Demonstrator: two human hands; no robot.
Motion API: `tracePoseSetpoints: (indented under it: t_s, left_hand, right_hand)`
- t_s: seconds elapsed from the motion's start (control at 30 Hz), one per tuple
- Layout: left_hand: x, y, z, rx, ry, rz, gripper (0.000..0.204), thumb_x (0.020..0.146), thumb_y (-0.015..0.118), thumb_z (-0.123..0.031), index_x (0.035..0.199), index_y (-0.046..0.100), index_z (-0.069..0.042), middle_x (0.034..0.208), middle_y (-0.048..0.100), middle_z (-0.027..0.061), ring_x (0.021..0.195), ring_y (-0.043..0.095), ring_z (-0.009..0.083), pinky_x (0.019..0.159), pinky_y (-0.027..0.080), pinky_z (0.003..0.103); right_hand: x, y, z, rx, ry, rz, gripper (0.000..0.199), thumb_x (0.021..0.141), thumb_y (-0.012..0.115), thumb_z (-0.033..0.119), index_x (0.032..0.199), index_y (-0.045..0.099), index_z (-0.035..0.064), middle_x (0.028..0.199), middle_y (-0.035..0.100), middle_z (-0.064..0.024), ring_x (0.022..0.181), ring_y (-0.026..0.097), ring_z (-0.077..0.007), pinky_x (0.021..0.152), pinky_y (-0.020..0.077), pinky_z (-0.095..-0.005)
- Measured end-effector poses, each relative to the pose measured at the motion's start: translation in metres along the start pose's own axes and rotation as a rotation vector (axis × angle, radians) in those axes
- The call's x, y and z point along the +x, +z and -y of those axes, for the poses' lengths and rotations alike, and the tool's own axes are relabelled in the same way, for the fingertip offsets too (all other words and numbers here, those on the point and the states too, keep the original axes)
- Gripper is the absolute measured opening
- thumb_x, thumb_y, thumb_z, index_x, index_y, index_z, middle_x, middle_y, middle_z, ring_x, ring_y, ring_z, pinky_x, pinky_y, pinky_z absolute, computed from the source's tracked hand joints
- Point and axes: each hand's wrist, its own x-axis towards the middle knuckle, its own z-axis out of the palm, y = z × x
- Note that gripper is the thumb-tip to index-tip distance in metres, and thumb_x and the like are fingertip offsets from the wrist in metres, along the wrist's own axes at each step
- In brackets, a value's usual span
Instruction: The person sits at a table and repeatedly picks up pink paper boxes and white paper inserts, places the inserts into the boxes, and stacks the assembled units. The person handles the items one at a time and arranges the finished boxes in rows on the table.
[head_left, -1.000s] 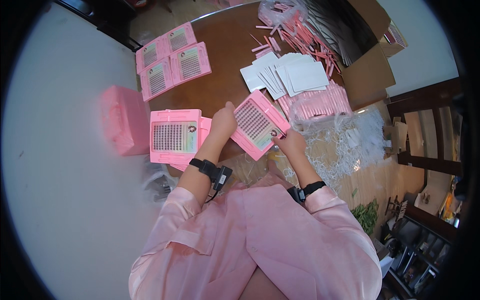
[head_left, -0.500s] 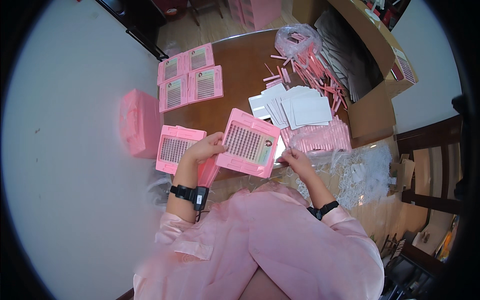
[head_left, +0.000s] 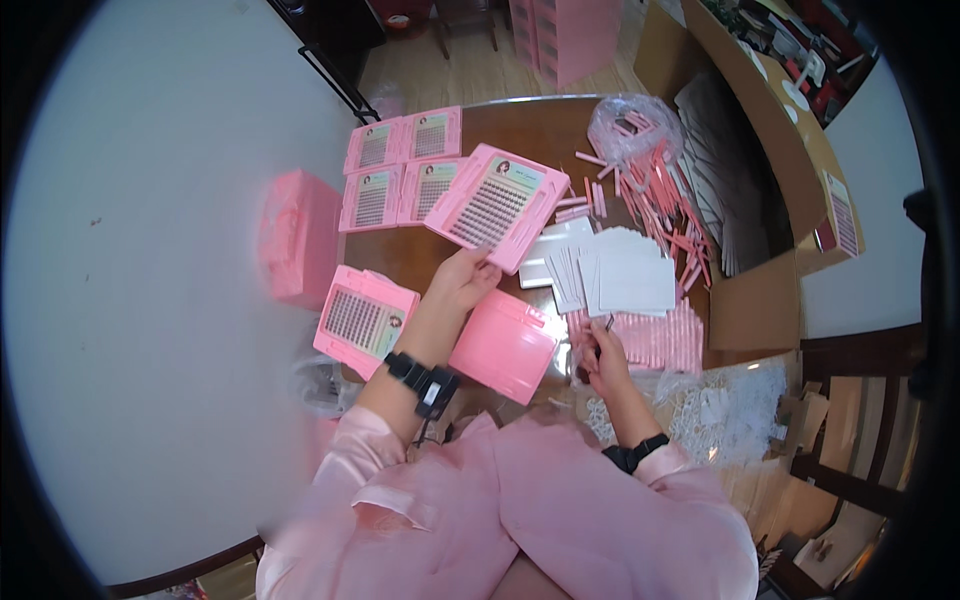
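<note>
My left hand (head_left: 467,278) grips the near edge of a pink false-eyelash case (head_left: 497,208), holding it up and tilted over the table. Rows of dark lash clusters and a pale printed card show in it. Closed fingers on my right hand (head_left: 604,362) pinch something slim and dark whose kind I cannot make out, beside a bag of pink tubes (head_left: 655,340). Between my forearms a plain pink case (head_left: 505,345) lies at the table's near edge. Left of my left forearm rests a pink lash case (head_left: 367,322) atop another.
Several filled lash cases (head_left: 372,197) lie at the table's far left. White cards (head_left: 630,275) are fanned near loose pink sticks (head_left: 665,200) and a clear plastic bag (head_left: 632,130). An open cardboard box (head_left: 755,310) borders the right side. A pink bag (head_left: 300,238) stands at left.
My left hand has carried the lash case forward and turned it, so its card end points away. The plain pink case now shows fully. My right hand's fingers have curled in more.
</note>
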Motion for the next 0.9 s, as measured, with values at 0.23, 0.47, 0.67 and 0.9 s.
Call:
tracePoseSetpoints:
  t_s: [0.23, 0.47, 0.67, 0.9]
  left_hand:
    - [0.221, 0.069, -0.042, -0.106, 0.044, -0.170, 0.020, 0.101, 0.055, -0.003, 0.121, 0.056, -0.005, 0.113, 0.063, 0.0105, 0.098, 0.065, 0.0257, 0.081, 0.058, 0.035]
    - [0.383, 0.082, -0.065, -0.268, 0.125, -0.190, 0.032, 0.099, 0.053, 0.001, 0.130, 0.052, -0.006, 0.125, 0.057, 0.0117, 0.110, 0.059, 0.0287, 0.087, 0.058, 0.039]
    - [0.431, 0.070, -0.059, -0.184, 0.206, -0.165, 0.040, 0.100, 0.055, -0.004, 0.139, 0.045, -0.003, 0.133, 0.053, 0.0154, 0.122, 0.055, 0.0316, 0.100, 0.054, 0.044]
    - [0.388, 0.074, -0.071, 0.244, 0.125, -0.218, 0.045, 0.104, 0.046, -0.018, 0.145, 0.041, 0.000, 0.142, 0.049, 0.0227, 0.123, 0.055, 0.0376, 0.106, 0.051, 0.049]
  right_hand:
    - [-0.020, -0.021, -0.016, -0.051, -0.083, -0.233, 0.026, 0.104, 0.059, 0.034, 0.100, 0.060, 0.0088, 0.070, 0.058, 0.0007, 0.040, 0.033, -0.0059, 0.039, 0.0221, -0.0237]
    - [-0.062, -0.049, -0.050, -0.031, -0.072, -0.521, 0.028, 0.104, 0.058, 0.032, 0.112, 0.057, 0.0050, 0.081, 0.069, -0.0079, 0.040, 0.034, -0.0048, 0.038, 0.0238, -0.0225]
    - [-0.071, -0.060, -0.079, 0.033, -0.070, -0.562, 0.027, 0.104, 0.058, 0.031, 0.113, 0.058, 0.0055, 0.084, 0.069, -0.0080, 0.040, 0.035, -0.0057, 0.039, 0.0246, -0.0232]
    - [-0.058, -0.036, -0.067, 0.004, -0.069, -0.500, 0.024, 0.104, 0.058, 0.029, 0.111, 0.059, 0.0059, 0.082, 0.069, -0.0072, 0.041, 0.034, -0.0053, 0.040, 0.0243, -0.0224]
